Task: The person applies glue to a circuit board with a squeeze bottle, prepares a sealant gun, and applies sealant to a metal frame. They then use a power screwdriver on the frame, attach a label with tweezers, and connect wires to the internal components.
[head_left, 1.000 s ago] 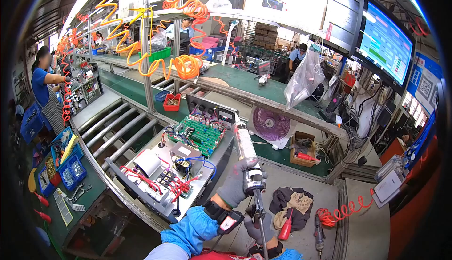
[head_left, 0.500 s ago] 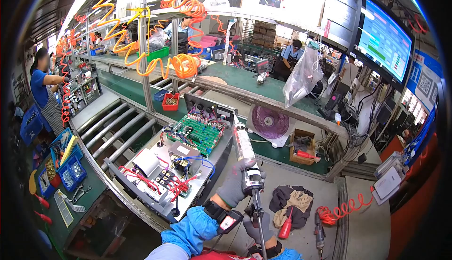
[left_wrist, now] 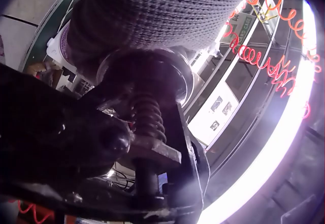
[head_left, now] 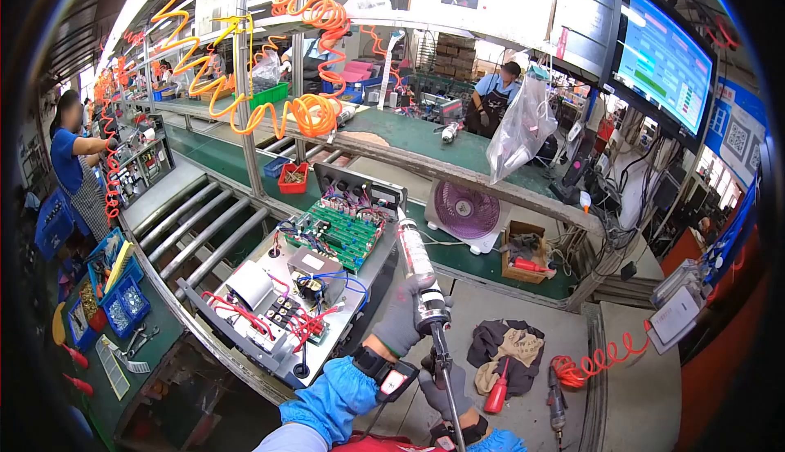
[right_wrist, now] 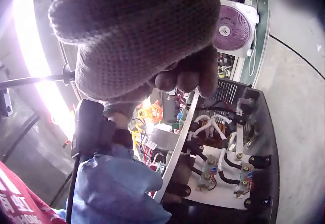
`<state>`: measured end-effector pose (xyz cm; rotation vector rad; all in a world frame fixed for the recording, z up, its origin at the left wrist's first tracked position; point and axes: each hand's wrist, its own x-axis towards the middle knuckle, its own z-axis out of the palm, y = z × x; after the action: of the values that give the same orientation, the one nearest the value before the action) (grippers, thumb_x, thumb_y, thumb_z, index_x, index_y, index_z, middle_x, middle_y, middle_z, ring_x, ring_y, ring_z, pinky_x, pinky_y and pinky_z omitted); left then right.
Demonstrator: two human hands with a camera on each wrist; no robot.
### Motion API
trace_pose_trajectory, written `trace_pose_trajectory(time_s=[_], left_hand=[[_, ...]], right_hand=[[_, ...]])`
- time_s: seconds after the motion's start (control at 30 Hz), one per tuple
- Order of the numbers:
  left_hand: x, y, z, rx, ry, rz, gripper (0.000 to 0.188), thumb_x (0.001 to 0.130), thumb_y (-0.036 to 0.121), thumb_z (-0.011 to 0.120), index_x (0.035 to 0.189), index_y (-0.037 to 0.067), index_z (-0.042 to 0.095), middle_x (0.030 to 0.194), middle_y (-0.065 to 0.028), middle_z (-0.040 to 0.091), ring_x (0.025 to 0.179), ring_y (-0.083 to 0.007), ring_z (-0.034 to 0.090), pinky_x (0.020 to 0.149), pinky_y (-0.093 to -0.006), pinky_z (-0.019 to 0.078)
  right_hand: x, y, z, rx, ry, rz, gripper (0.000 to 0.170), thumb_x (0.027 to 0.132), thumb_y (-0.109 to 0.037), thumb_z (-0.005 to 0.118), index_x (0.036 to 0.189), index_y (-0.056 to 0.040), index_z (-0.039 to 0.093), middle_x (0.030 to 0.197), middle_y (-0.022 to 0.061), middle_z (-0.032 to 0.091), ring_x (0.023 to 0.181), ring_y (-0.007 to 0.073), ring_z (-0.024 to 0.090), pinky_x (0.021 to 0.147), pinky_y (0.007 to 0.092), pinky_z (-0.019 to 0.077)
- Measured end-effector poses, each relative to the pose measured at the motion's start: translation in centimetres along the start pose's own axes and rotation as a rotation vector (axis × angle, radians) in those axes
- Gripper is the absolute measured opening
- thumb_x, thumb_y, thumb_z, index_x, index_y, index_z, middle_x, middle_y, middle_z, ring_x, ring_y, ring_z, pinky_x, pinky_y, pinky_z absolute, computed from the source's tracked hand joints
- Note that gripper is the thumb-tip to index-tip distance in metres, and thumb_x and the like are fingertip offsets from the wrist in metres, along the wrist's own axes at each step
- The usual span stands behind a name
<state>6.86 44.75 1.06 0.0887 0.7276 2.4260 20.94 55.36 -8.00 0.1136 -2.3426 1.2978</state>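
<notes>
- From here I see the left hand [head_left: 398, 318] grip the cartridge gun [head_left: 415, 257] mid-body, apparently for support.
- The right [head_left: 444, 390] grips its rear, below centre, seemingly for control.

Purple fan [head_left: 466, 209], orange coiled hose [head_left: 314, 116], lit monitor [head_left: 662, 61], red bin [head_left: 293, 187]

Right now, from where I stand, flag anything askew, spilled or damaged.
I see no clear spill or damage. One untidy spot: the dark cloth lies bunched up on the grey worktop, with a pointed red tool resting partly across it, as if dropped there.
</notes>
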Motion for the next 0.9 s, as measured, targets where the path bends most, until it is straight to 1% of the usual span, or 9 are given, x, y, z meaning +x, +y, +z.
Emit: trace_pose_trajectory(time_s=[0.1, 0.2, 0.23, 0.33, 0.5, 0.6, 0.7, 0.8, 0.9], left_hand=[[0.0, -0.1, -0.2, -0.018, -0.015, -0.004, 0.032, 0.087, 0.028, 0.063, 0.101, 0.002, 0.05, 0.079, -0.015, 0.065, 0.061, -0.0232, 0.066, 0.053, -0.0379, 0.0598], [-0.2, -0.4, 0.0, -0.019, 0.042, 0.005, 0.029, 0.088, 0.028, 0.062, 0.1, 0.003, 0.051, 0.078, -0.0146, 0.065, 0.06, -0.0229, 0.066, 0.053, -0.0383, 0.0592], [-0.1, -0.4, 0.1, -0.016, 0.07, 0.01, 0.028, 0.088, 0.027, 0.061, 0.099, 0.004, 0.051, 0.078, -0.0144, 0.065, 0.06, -0.0228, 0.065, 0.052, -0.0384, 0.059], [-0.1, -0.2, -0.2, 0.022, 0.009, 0.023, 0.029, 0.085, 0.025, 0.062, 0.099, 0.002, 0.052, 0.082, -0.0132, 0.064, 0.065, -0.0246, 0.066, 0.055, -0.0377, 0.0584], [0.3, 0.6, 0.6, 0.026, 0.076, 0.121, 0.027, 0.087, 0.025, 0.062, 0.1, 0.004, 0.05, 0.079, -0.0136, 0.064, 0.063, -0.0246, 0.066, 0.055, -0.0383, 0.059], [0.9, 1.0, 0.3, 0.035, 0.089, 0.143, 0.027, 0.087, 0.025, 0.061, 0.101, 0.005, 0.049, 0.078, -0.0137, 0.063, 0.062, -0.0246, 0.066, 0.054, -0.04, 0.0592], [1.3, 1.4, 0.3, 0.021, 0.095, 0.148, 0.026, 0.088, 0.026, 0.062, 0.1, 0.006, 0.05, 0.077, -0.0137, 0.063, 0.059, -0.0248, 0.065, 0.052, -0.0422, 0.0593], [1.6, 1.5, 0.4, -0.013, 0.097, 0.133, 0.026, 0.088, 0.025, 0.062, 0.1, 0.006, 0.05, 0.076, -0.0137, 0.063, 0.058, -0.0249, 0.065, 0.052, -0.0419, 0.0592], [1.7, 1.6, 0.5, -0.035, 0.085, 0.115, 0.025, 0.088, 0.025, 0.062, 0.1, 0.006, 0.05, 0.076, -0.0139, 0.063, 0.058, -0.025, 0.065, 0.052, -0.0412, 0.0592]], right_hand=[[0.0, 0.1, 0.1, 0.049, -0.015, 0.031, 0.023, 0.076, -0.014, 0.07, 0.096, -0.0057, 0.062, 0.076, 0.0107, 0.064, 0.068, 0.027, 0.066, 0.064, 0.0369, 0.0531], [0.1, 1.4, 0.1, 0.021, -0.051, -0.052, 0.028, 0.076, -0.014, 0.071, 0.1, -0.0049, 0.062, 0.081, 0.0097, 0.066, 0.073, 0.0254, 0.067, 0.068, 0.0364, 0.0538], [0.1, 1.7, 0.2, 0.038, -0.056, -0.037, 0.029, 0.076, -0.014, 0.072, 0.102, -0.0046, 0.062, 0.082, 0.0095, 0.066, 0.074, 0.0251, 0.067, 0.069, 0.0362, 0.054], [0.2, 2.4, 0.3, 0.088, -0.078, 0.017, 0.033, 0.077, -0.014, 0.072, 0.106, -0.0038, 0.061, 0.086, 0.0092, 0.068, 0.078, 0.0242, 0.068, 0.072, 0.0357, 0.0545], [1.2, 2.8, 0.7, 0.225, -0.098, 0.091, 0.038, 0.079, -0.014, 0.071, 0.113, -0.0021, 0.061, 0.093, 0.0109, 0.069, 0.085, 0.0222, 0.069, 0.076, 0.0347, 0.0548], [2.2, 3.2, 0.6, 0.2, -0.148, 0.164, 0.039, 0.081, -0.014, 0.07, 0.117, -0.0015, 0.061, 0.096, 0.0119, 0.07, 0.088, 0.0221, 0.069, 0.077, 0.0349, 0.0547], [2.6, 3.1, 0.9, 0.249, -0.108, 0.16, 0.036, 0.081, -0.015, 0.069, 0.114, -0.0016, 0.062, 0.098, 0.0128, 0.07, 0.089, 0.023, 0.069, 0.077, 0.0356, 0.0548], [2.9, 4.0, 1.0, 0.162, -0.1, 0.079, 0.031, 0.081, -0.015, 0.069, 0.109, -0.0015, 0.064, 0.097, 0.013, 0.07, 0.087, 0.0231, 0.069, 0.076, 0.0363, 0.0552], [3.1, 4.4, 0.9, 0.177, -0.132, 0.217, 0.026, 0.081, -0.015, 0.069, 0.104, -0.0014, 0.066, 0.092, 0.0131, 0.07, 0.084, 0.0233, 0.07, 0.075, 0.0366, 0.0552]])
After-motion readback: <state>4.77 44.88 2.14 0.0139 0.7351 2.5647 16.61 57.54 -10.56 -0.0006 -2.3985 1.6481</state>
